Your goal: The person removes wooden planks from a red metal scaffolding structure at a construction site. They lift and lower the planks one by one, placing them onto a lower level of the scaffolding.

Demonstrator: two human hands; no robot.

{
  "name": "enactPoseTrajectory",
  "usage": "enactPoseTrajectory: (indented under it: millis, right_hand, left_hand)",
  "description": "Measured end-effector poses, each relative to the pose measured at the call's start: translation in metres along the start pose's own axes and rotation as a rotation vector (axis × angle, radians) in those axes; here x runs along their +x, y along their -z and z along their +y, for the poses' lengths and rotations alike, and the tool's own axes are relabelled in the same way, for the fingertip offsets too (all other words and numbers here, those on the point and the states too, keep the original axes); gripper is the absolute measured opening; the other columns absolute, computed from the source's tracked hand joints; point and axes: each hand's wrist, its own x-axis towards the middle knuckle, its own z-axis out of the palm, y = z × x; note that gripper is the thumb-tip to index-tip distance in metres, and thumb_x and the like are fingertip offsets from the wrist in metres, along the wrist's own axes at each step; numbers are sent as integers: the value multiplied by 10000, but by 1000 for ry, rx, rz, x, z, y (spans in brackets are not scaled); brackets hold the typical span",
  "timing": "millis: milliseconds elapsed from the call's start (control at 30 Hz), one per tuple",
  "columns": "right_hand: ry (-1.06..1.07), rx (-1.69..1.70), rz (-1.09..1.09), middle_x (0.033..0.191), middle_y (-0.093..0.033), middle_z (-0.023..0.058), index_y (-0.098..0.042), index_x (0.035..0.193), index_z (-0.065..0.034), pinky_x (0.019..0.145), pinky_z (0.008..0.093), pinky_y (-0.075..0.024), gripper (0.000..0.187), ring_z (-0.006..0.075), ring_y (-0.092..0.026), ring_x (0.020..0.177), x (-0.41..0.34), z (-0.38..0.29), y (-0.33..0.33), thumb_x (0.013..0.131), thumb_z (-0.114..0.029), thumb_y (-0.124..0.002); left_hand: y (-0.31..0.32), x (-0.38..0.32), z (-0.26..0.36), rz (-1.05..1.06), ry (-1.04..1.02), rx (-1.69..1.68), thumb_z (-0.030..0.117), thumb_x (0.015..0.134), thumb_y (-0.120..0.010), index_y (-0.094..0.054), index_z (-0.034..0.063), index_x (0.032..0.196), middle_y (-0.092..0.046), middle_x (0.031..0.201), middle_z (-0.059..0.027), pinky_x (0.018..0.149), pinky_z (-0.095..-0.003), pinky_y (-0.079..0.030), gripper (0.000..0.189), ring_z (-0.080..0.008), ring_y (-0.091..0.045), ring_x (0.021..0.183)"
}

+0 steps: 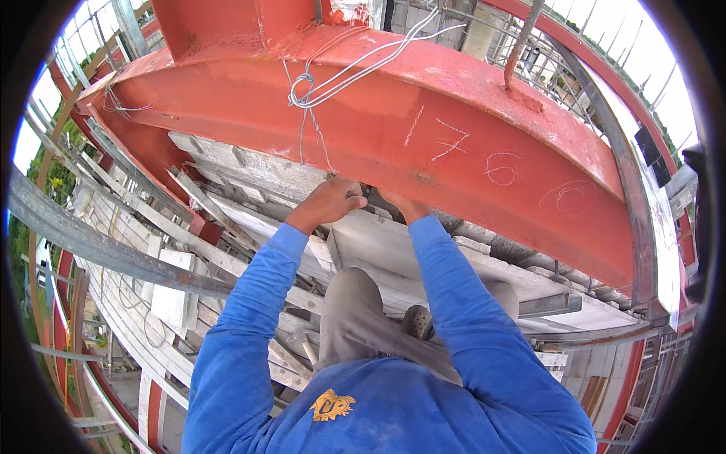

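Note:
A red-painted steel I-beam (363, 127) with chalk marks on its web spans the view before me. Looped, twisted tie wire (309, 93) hangs over its top flange, two thin strands reaching down towards the lower edge. My left hand (330, 200) is at that lower edge, fingers curled and thumb bent, close to a strand's end; whether anything is pinched there is unclear. Beside it, my right hand (404, 205) reaches under the beam, its fingers hidden. Rough concrete (272, 170) shows behind and below the beam.
A metal pipe (113, 244) crosses at the left above timber planks (125, 318) and a pale board (170, 284). More wire (120, 105) hangs at the beam's left end. A dark steel bar (627, 164) stands at the right. A rusty rod (519, 48) meets the top flange.

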Motion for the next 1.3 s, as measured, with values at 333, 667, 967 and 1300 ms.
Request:
enactPoseTrajectory:
  millis: [333,667,967,1300]
  right_hand:
    - [-164,81,-219,1435,-712,185,-733,1347,-106,1100,550,-505,435,419,-631,1356,-3,-20,22,1073,-416,-599]
    - [-150,167,-86,1432,-713,170,-718,1345,-110,1104,544,-509,431,409,-638,1347,-11,4,1,1079,-428,-599]
    - [-186,226,-231,1491,-658,217,-666,1387,-27,1158,512,-460,422,400,-587,1397,-3,-22,14,1138,-340,-532]
    - [-84,192,-58,1424,-706,209,-723,1346,-85,1115,560,-488,412,425,-620,1362,-16,7,-9,1107,-385,-573]
  left_hand:
    - [-119,-201,-123,785,540,-434,301,1065,-729,-720,1,1058,-741,922,-179,834,-443,-561,301,-368,-715,863]
    - [-332,-422,-218,-104,1339,173,523,937,-725,-656,-79,1309,-726,1345,-306,1060,-504,-595,711,-443,-718,1263]
    - [-353,-457,-253,202,1313,165,453,899,-743,-664,-86,1182,-737,1191,-362,998,-543,-580,614,-508,-726,1144]
    - [-131,-313,-49,573,764,-314,308,1075,-672,-567,-12,1468,-738,1180,-299,958,-496,-551,519,-449,-729,1080]
